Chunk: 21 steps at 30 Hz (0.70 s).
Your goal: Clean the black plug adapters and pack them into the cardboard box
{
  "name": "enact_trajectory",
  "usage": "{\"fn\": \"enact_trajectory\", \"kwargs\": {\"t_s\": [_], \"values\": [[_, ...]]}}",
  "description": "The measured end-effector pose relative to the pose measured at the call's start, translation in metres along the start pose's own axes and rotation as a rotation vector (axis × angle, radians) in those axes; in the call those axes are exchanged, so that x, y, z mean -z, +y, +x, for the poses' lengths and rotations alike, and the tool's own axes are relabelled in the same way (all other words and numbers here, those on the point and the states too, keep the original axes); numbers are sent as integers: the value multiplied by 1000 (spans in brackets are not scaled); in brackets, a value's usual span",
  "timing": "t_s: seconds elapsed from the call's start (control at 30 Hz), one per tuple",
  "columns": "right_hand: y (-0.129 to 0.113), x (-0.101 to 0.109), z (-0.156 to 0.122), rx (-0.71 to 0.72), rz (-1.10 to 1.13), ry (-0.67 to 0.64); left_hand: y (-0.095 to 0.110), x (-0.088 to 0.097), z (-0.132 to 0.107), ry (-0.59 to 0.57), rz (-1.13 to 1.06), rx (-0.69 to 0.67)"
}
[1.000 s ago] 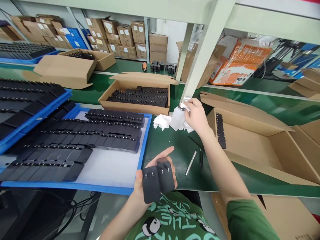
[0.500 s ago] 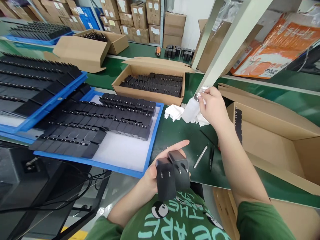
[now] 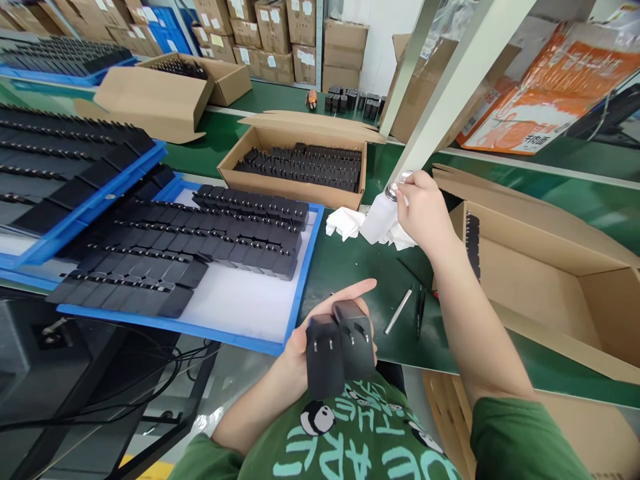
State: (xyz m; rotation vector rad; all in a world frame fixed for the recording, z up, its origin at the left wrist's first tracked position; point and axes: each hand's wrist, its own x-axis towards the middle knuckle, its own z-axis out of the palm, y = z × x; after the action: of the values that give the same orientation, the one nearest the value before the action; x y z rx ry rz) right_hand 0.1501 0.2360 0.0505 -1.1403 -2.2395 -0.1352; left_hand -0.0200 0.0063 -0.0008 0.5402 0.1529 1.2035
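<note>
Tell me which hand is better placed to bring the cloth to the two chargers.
Probably the right hand: it grips the white cloth at the bottle top; the left hand is full with both chargers.

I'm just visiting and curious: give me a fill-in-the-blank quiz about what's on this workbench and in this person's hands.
1. The left hand holds ____ black plug adapters.
2. The right hand sits on top of a white bottle standing on a ____ table.
3. Rows of adapters lie on a tray with a ____ rim.
4. Behind the tray, more adapters fill an open ____ box.

Missing words: two; green; blue; cardboard.
</note>
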Motion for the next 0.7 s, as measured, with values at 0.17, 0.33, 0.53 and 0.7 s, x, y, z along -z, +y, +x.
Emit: {"fn": "enact_trajectory", "kwargs": {"t_s": [0.17,0.33,0.53,0.7], "values": [[-1,1,0,-6,2,-17,0,-2,-1,23,20,2],[-3,3,0,-14,1,-35,0,-2,-2,-2,11,-14],[-2,4,1,-12,7,-45,0,0,-3,-8,42,1],[-1,4,1,-5,14,-46,-2,2,-3,-20,21,-11]]}}
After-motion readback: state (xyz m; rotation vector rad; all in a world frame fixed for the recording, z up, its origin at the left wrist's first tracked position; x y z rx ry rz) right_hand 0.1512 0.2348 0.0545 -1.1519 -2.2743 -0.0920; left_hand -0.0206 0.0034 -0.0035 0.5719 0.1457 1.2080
